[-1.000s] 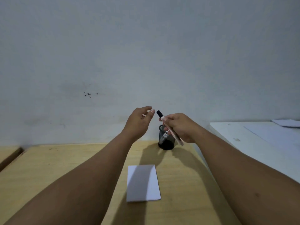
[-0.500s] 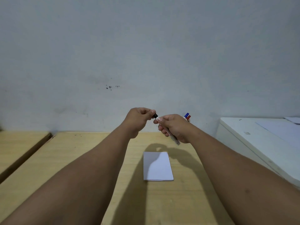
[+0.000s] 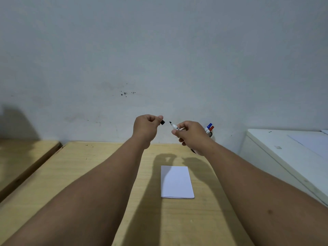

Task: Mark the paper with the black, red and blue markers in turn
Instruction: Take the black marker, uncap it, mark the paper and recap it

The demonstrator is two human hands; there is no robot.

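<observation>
The left hand pinches the black cap; the right hand grips the uncapped black marker, tip toward 10 o'clock. The paper lies at 6 o'clock below, nearer the right hand.

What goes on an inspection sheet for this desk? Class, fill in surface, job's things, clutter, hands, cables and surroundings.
Surface: wooden desk, bare apart from the paper.
Job's things: paper flat and unmarked; black marker uncapped; cap apart from its tip; blue marker and red marker upright behind the right hand.
Clutter: nothing seen.
Hands: left hand pinches the cap; right hand grips the black marker.
Cables: nothing seen.
Surroundings: grey wall with dark specks; white counter to the right.
</observation>
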